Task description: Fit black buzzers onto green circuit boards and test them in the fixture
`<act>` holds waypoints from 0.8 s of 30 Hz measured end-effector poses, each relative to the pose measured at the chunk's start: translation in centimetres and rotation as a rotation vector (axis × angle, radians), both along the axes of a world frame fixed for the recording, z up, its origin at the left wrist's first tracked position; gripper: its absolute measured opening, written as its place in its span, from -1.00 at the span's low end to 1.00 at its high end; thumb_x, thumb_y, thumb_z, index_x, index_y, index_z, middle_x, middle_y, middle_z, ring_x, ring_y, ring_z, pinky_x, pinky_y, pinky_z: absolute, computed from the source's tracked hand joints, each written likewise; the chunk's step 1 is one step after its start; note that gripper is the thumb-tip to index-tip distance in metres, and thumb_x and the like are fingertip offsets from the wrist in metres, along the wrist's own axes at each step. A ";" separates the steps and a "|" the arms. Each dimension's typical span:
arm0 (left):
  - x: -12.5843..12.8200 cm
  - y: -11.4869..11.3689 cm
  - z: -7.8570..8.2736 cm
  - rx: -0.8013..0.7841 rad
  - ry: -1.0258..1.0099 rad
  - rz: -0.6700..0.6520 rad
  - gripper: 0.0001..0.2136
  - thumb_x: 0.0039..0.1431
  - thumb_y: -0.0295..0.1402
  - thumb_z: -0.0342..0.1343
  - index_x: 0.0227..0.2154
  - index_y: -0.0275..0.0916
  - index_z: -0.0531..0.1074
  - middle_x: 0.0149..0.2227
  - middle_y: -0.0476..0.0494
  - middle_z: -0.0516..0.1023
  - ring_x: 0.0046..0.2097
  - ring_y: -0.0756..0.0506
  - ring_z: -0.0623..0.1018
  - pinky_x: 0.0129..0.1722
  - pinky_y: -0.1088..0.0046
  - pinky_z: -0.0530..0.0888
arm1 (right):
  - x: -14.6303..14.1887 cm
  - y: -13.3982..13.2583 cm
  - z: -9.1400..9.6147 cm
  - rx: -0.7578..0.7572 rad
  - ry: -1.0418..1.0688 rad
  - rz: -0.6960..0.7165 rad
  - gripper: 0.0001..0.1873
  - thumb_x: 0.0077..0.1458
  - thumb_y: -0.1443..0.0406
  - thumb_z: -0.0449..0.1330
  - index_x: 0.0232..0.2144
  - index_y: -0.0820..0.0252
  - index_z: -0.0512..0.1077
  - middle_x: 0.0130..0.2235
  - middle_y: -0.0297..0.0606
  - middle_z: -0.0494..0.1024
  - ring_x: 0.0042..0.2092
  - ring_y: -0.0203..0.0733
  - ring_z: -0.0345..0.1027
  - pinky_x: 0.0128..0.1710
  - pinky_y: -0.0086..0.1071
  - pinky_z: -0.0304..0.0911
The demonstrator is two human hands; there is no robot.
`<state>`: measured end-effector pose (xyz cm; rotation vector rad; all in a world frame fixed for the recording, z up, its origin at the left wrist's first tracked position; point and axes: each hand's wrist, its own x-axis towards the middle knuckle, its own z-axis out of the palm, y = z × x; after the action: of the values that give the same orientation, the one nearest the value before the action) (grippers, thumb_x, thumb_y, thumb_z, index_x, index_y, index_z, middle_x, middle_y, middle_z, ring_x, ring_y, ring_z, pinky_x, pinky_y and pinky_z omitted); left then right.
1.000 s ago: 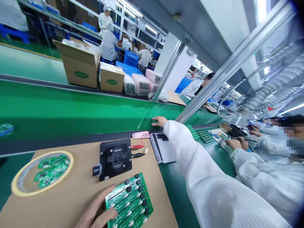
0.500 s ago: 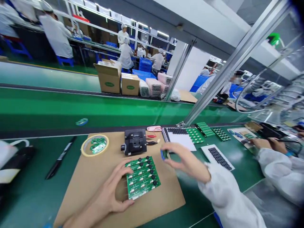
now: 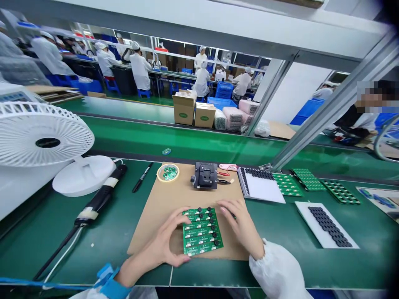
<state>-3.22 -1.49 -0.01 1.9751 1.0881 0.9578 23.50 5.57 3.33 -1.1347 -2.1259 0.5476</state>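
A green circuit board panel (image 3: 202, 231) with several black round parts along its right side lies on a brown cardboard sheet (image 3: 162, 207). My left hand (image 3: 163, 245) curls round the panel's left and lower edge, thumb and fingers gripping it. My right hand (image 3: 240, 224) rests at the panel's right edge with its fingers bent and pressed close; what they hold, if anything, is hidden. Behind the panel stands a black test fixture (image 3: 205, 175) with red and black clips (image 3: 223, 177).
A roll of tape (image 3: 168, 172) holding small green boards sits at the cardboard's back left. A white fan (image 3: 40, 141), a black tool (image 3: 99, 197) and a marker (image 3: 142, 177) lie to the left. Trays of black pads (image 3: 327, 223) and green panels (image 3: 286, 185) lie right. The green conveyor (image 3: 187, 141) runs behind.
My right hand came back from the conveyor to the panel's right edge. The view swung left and down, bringing the fan into sight. My left hand stayed on the panel.
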 end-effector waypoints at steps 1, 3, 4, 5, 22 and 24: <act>-0.1 -0.3 -0.1 0.006 -0.003 0.007 -0.40 -0.09 -0.24 0.30 0.04 -0.08 0.20 0.27 -0.35 0.11 0.28 -0.39 0.23 0.14 0.07 0.31 | -0.8 0.2 0.3 -0.035 0.012 0.042 -0.75 0.34 0.23 0.01 -0.12 0.02 0.49 -0.11 -0.22 0.57 -0.05 -0.06 0.39 -0.01 -0.14 0.30; -0.2 -0.7 0.1 0.010 -0.014 0.029 -0.40 -0.08 -0.24 0.29 0.05 -0.06 0.19 0.26 -0.34 0.11 0.27 -0.39 0.24 0.14 0.05 0.31 | -2.3 0.6 0.7 -0.083 0.038 0.103 -0.80 0.31 0.21 0.07 -0.23 0.04 0.50 -0.19 -0.25 0.58 -0.11 -0.08 0.40 -0.08 -0.18 0.31; -0.3 -0.9 0.3 0.009 -0.023 0.040 -0.39 -0.08 -0.24 0.28 0.05 -0.06 0.18 0.26 -0.33 0.12 0.26 -0.39 0.25 0.14 0.04 0.31 | -3.0 0.8 0.7 -0.096 0.055 0.125 -0.82 0.29 0.21 0.10 -0.28 0.06 0.50 -0.23 -0.26 0.58 -0.14 -0.09 0.40 -0.11 -0.20 0.31; -0.3 -0.9 0.6 0.010 -0.038 0.054 -0.39 -0.07 -0.24 0.28 0.06 -0.05 0.17 0.25 -0.33 0.12 0.26 -0.39 0.26 0.14 0.04 0.31 | -3.6 1.0 0.6 -0.102 0.073 0.141 -0.83 0.28 0.21 0.12 -0.32 0.07 0.49 -0.27 -0.28 0.58 -0.18 -0.11 0.40 -0.14 -0.23 0.31; 3.2 -1.3 4.9 -0.002 0.225 0.139 -0.34 -0.15 -0.58 0.27 0.03 -0.05 0.18 0.33 -0.23 -0.09 0.28 -0.28 0.26 0.11 0.24 0.46 | -5.4 -2.0 0.2 -0.291 0.144 -0.162 -0.92 0.25 0.24 0.15 -0.22 0.08 0.42 -0.31 -0.35 0.44 -0.43 -0.28 0.25 -0.41 -0.42 0.23; 3.2 -1.1 5.6 -0.004 0.268 0.122 -0.40 -0.09 -0.57 0.26 0.01 -0.05 0.20 0.33 -0.21 -0.10 0.28 -0.26 0.26 0.10 0.26 0.47 | -5.5 -2.0 0.4 -0.311 0.167 -0.181 -0.93 0.24 0.25 0.16 -0.24 0.09 0.43 -0.32 -0.35 0.44 -0.44 -0.30 0.25 -0.42 -0.43 0.23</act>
<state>0.00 -2.55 5.55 2.0966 1.3699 0.7653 18.04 3.55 3.71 -1.3826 -1.8146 0.8764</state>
